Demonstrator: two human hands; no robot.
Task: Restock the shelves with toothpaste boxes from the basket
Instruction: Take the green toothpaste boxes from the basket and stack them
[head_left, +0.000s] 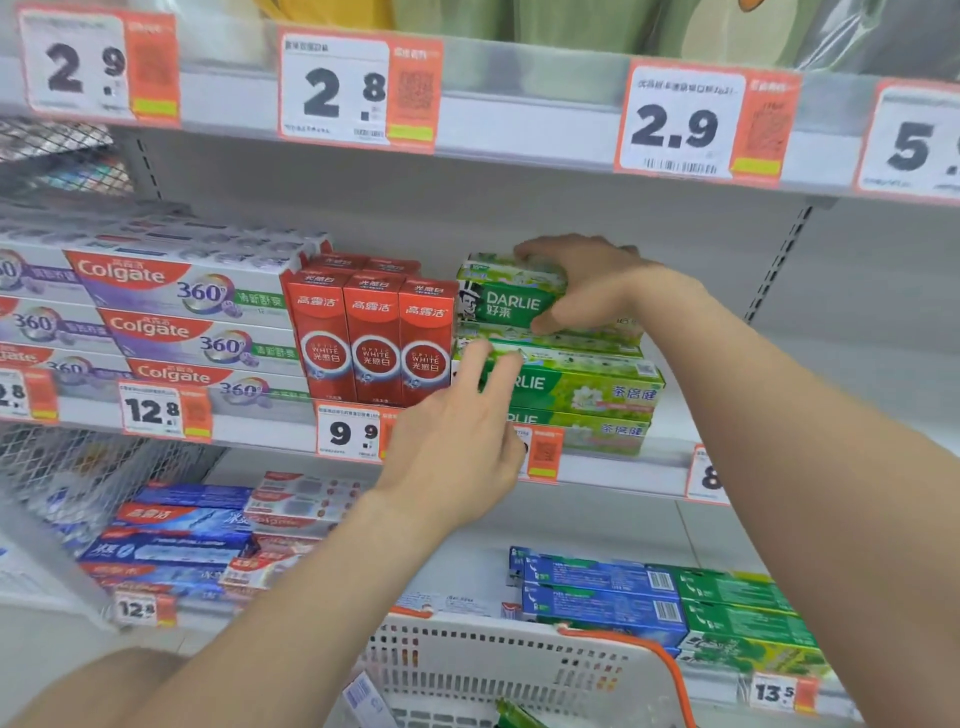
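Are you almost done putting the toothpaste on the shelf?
Partly. Done: a stack of green Darlie boxes sits on the middle shelf. In hand: the right hand grips the top Darlie box while the left hand touches the stack. Left: the basket holds at least one green box.

Head view, sole, wide-angle: worn on the person's head, directed forward and slightly downward from close range at the middle shelf (260, 432), with the upper shelf edge (524, 122) taken in along the top and the basket rim (467, 631) cut off at the bottom.
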